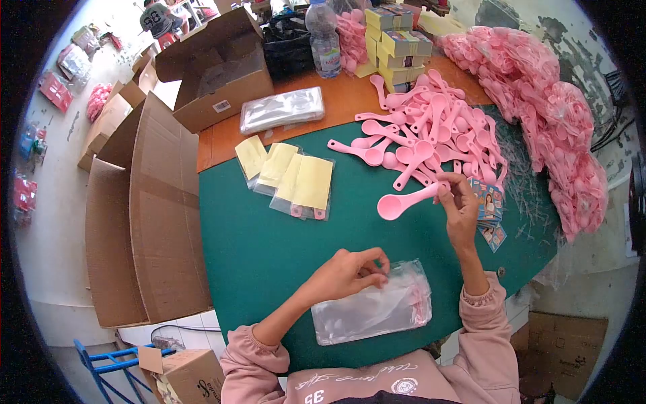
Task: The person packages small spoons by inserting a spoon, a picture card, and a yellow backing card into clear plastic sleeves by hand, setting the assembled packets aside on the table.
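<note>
My right hand (pixel 459 205) pinches the handle end of a pink spoon (pixel 402 203), its bowl pointing left above the green table surface. Lower down, my left hand (pixel 353 273) is bent over a stack of clear plastic bags (pixel 370 313), with its fingertips at the top bag's edge; whether they grip it is too small to tell. Beyond my right hand lies a heap of pink spoons (pixel 437 128). Printed cards (pixel 489 202) are stacked just right of that hand. Several packed bags with yellow cards (pixel 303 182) overlap on the table's left part.
A bundle of clear bags (pixel 282 110) lies at the back, near a water bottle (pixel 324 40) and an open cardboard box (pixel 215 67). Pink bagged spoons (pixel 558 121) line the right edge. Tall cardboard (pixel 165 209) stands left. A person in a cap (pixel 160 20) is far back.
</note>
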Tool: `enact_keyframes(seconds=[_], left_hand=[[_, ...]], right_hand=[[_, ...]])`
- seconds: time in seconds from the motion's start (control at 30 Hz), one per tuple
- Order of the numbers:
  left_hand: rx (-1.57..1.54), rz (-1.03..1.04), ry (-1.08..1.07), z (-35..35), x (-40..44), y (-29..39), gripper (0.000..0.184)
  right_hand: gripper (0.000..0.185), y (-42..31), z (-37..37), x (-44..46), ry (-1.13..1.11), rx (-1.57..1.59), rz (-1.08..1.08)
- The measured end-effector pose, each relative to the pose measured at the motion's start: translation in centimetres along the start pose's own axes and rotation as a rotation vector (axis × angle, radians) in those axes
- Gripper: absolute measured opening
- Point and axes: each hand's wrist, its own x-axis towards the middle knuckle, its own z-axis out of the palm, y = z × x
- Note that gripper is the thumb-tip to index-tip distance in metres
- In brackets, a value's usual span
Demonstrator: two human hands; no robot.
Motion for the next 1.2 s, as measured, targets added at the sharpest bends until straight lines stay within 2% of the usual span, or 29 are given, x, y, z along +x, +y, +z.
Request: enact_keyframes(seconds=[0.07, 0.13, 0.27, 0.33, 0.37, 0.4, 0.43, 0.47, 0.53, 0.6, 0.63, 0.67, 0.73, 0.83, 1.0, 1.17, 1.2], left_hand=[[-0.011, 0.021, 0.02, 0.0, 0.1, -0.2, 0.014], [0.233, 0.306, 0.108, -0.4, 0.2, -0.1, 0.01], [-0.01, 0.203, -0.014, -1.0, 0.1, -0.1, 0.011], [-0.242, 0.176, -0.049, -0.8, 0.1, -0.6, 0.009], [-0.241, 0.176, -0.049, -0.6, 0.1, -0.8, 0.009], [-0.403, 0.16, -0.092, -0.5, 0.0, -0.9, 0.011], [-0.564, 0.143, -0.134, -0.5, 0.0, -1.0, 0.015], [-0.564, 0.142, -0.134, -0.5, 0.0, -0.9, 0.015], [-0.763, 0.101, -0.092, -0.9, -0.2, -0.6, 0.015], [-0.685, 0.078, -0.026, -1.2, 0.1, -0.5, 0.018], [-0.671, -0.016, 0.081, -1.0, 0.4, -0.7, 0.018], [-0.655, -0.11, 0.187, -1.0, 0.6, -1.0, 0.017], [-0.633, -0.087, 0.199, -0.9, 0.9, -1.6, 0.019], [-0.547, -0.118, 0.239, -1.1, 1.2, -1.4, 0.022], [-0.386, -0.089, 0.242, -1.6, 1.6, -0.8, 0.035], [-0.394, -0.104, 0.207, -2.3, 1.8, -0.2, 0.039], [-0.376, -0.089, 0.179, -2.4, 1.8, -0.2, 0.04]], right_hand=[[0.017, -0.1, 0.1, -0.2, -0.018, -0.001, 0.02], [0.015, -0.1, 0.1, -0.2, -0.036, 0.01, -0.003], [0.013, -0.6, -1.0, 0.1, -0.044, 0.229, 0.067], [0.012, -1.3, -1.6, 0.4, -0.5, 0.126, 0.146], [0.011, -1.8, -1.5, 0.4, -0.66, 0.014, 0.153], [0.011, -2.2, -1.3, 0.4, -0.659, 0.015, 0.152], [0.011, -2.6, -1.1, 0.5, -0.751, -0.127, 0.126], [0.012, -2.8, -1.0, 0.5, -0.84, -0.269, 0.1], [0.01, -2.3, -1.2, 0.3, -0.836, -0.258, 0.051], [0.01, -1.3, -1.0, 0.0, -0.43, 0.031, 0.064], [0.01, -1.9, -0.8, -0.1, -0.286, 0.081, 0.061], [0.01, -1.8, -0.8, -0.1, -0.288, 0.08, 0.06], [0.011, -1.7, -0.7, -0.3, -0.137, 0.101, 0.068], [0.011, -2.1, 0.2, -0.6, -0.2, 0.098, 0.006], [0.012, -2.5, 0.2, -0.8, -0.189, 0.091, 0.047], [0.013, -2.5, 0.2, -0.8, -0.157, 0.051, 0.043], [0.014, -2.5, 0.3, -0.8, -0.215, 0.054, 0.05]])
